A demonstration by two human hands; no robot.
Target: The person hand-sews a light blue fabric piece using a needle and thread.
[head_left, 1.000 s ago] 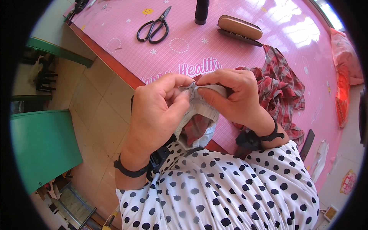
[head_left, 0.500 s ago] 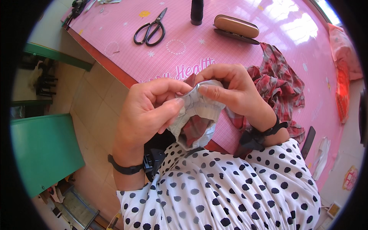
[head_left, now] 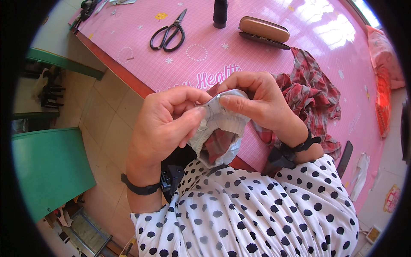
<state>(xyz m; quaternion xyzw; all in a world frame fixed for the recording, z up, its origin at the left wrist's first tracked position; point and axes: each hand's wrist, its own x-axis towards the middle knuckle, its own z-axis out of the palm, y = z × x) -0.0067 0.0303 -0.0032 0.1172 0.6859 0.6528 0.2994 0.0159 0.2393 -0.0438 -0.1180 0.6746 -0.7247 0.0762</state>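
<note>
Between my two hands, at the front edge of the table, is a ring-shaped piece of plaid garment with a gathered pale grey lining point(head_left: 220, 116); red plaid shows through its opening. My left hand point(head_left: 165, 118) pinches the upper edge with thumb and forefinger. Close beside it, my right hand point(head_left: 257, 100) grips the same edge, its thumb pressed on the pale side. A tiny bright spot shows at the edge by my right thumb, too small to name. The rest of the red and grey plaid cloth point(head_left: 314, 92) lies crumpled on the table to the right.
Black-handled scissors point(head_left: 168, 37) lie at the back left of the pink-covered table point(head_left: 252, 62). A black cylinder point(head_left: 220, 13) and a brown glasses case point(head_left: 264, 31) stand behind my hands. At right are a dark flat bar point(head_left: 344, 158) and an orange bag point(head_left: 383, 107). A green cabinet point(head_left: 51, 167) stands left.
My left fingertips have shifted very slightly left along the pinched edge. My right hand keeps its hold, and the cloth stays nearly in place.
</note>
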